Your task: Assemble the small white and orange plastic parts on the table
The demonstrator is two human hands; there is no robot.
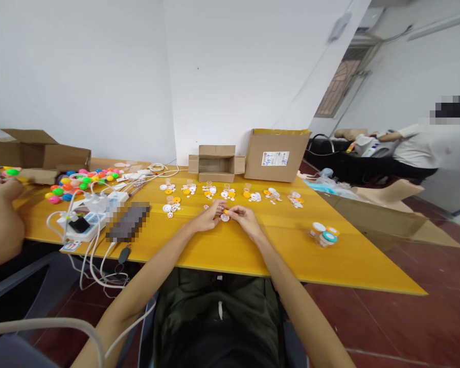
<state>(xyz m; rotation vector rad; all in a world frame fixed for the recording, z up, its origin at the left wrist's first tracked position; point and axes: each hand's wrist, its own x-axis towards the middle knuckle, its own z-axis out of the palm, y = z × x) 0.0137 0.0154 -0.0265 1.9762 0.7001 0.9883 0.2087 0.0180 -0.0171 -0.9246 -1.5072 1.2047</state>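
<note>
My left hand (208,220) and my right hand (247,221) meet over the middle of the table. The right fingers pinch a small orange piece (226,211), seen nearly edge-on. At my left fingertips is a small white piece with dark holes (220,208), partly hidden by the fingers. Just below the fingertips a small clear plastic cup (225,217) shows; whether it is held or stands on the table I cannot tell. Beyond my hands, several small groups of clear cups, orange discs (247,194) and white perforated pieces (255,197) lie in a row.
Several lidded jars (328,237) stand to the right. Behind are an open cardboard box (216,166) and a larger carton (276,158). At left lie a phone (128,222), a power strip (95,220), cables and colourful balls (67,187), near another person's hand (5,190). Another person sits far right.
</note>
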